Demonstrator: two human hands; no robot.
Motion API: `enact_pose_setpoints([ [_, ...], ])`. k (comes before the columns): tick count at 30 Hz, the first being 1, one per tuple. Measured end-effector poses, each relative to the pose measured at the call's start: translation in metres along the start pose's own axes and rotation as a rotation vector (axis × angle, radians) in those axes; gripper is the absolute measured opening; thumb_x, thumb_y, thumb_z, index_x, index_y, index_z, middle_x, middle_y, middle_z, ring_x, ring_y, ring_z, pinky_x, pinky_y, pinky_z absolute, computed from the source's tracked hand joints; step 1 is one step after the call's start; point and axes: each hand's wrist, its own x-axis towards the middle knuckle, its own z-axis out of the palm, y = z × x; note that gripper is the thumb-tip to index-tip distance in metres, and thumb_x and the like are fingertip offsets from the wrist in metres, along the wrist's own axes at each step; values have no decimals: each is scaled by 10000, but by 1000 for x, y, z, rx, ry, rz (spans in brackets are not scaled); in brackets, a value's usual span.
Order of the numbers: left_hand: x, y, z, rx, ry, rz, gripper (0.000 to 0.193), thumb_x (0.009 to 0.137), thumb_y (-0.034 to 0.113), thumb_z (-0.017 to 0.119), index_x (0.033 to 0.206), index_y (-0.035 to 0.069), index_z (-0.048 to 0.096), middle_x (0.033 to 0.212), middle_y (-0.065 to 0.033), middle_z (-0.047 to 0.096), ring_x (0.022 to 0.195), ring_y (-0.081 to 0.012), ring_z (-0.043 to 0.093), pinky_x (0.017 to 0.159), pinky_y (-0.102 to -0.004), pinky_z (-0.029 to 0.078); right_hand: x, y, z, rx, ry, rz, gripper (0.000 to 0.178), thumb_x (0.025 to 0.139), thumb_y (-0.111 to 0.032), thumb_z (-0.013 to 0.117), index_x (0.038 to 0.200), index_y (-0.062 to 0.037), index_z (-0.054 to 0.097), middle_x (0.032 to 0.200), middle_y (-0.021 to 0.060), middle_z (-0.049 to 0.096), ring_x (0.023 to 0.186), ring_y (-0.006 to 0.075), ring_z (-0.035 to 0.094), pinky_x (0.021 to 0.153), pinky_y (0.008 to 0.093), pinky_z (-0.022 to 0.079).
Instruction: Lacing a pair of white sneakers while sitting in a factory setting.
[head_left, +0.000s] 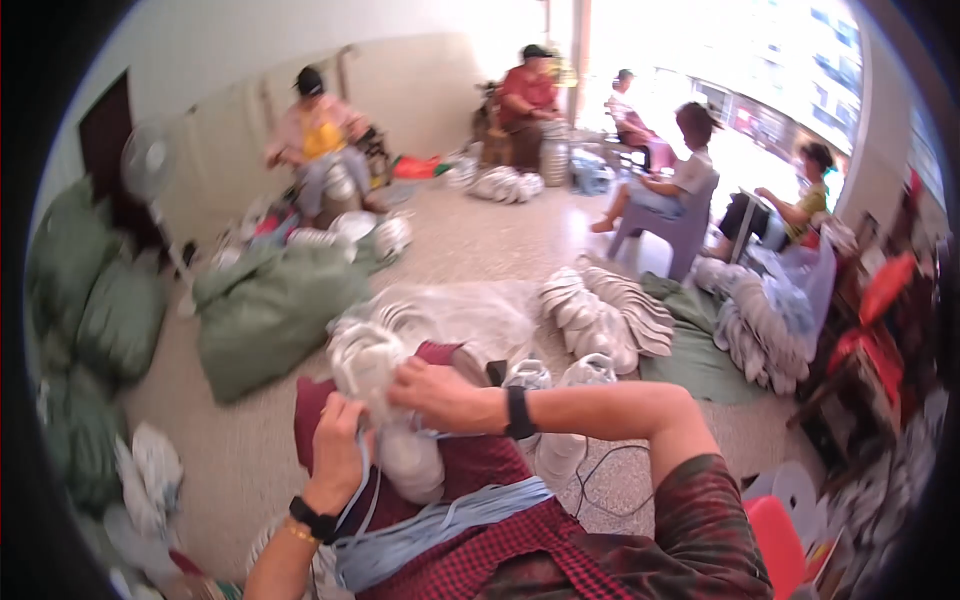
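Speckled workshop floor [470, 240], other seated people behind. Head view: stack of white round fabric pieces [372, 365] on lap, between both hands. Right hand [437, 393] clamped on stack top; left hand [338, 450] gripping lower side, pale blue strap [440, 515] trailing below.

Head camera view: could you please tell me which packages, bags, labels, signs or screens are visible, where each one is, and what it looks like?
Large green sack: on the floor ahead, left of centre, bulging and soft.
Stacked green sacks: along the left wall, rounded and full.
Clear plastic bag: at the right, near the seated people, pale bluish.
Labels, signs or screens: none can be made out.
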Motion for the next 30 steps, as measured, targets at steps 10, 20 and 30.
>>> enact_pose_setpoints([
  [10, 7, -5, -12, 64, -139, 58, 168, 682, 14, 740, 816, 29, 640, 836, -149, 628, 812, -382, 625, 737, -481, 505, 27, 10, -3, -292, -148, -363, 141, 800, -194, 641, 845, -66, 679, 977, 59, 581, 1034, 233, 516, 780, 342, 500],
  [20, 10, -1, -18, -137, -293, -137, 115, 735, 14, 708, 842, -23, 691, 807, -169, 684, 722, -284, 675, 687, -367, 536, 47, 19, -19, -134, -337, -435, 347, 550, -159, 834, 820, 24, 715, 904, 159, 686, 965, 321, 643, 846, 409, 543],
  [30, 37, 5, -36, 62, -319, 382, 380, 710, 18, 765, 1057, 38, 610, 1104, -148, 542, 1006, -380, 567, 855, -446, 497, 51, 13, -29, -173, -430, -376, 236, 656, -158, 783, 820, -2, 717, 880, 126, 678, 965, 293, 628, 809, 433, 527],
])
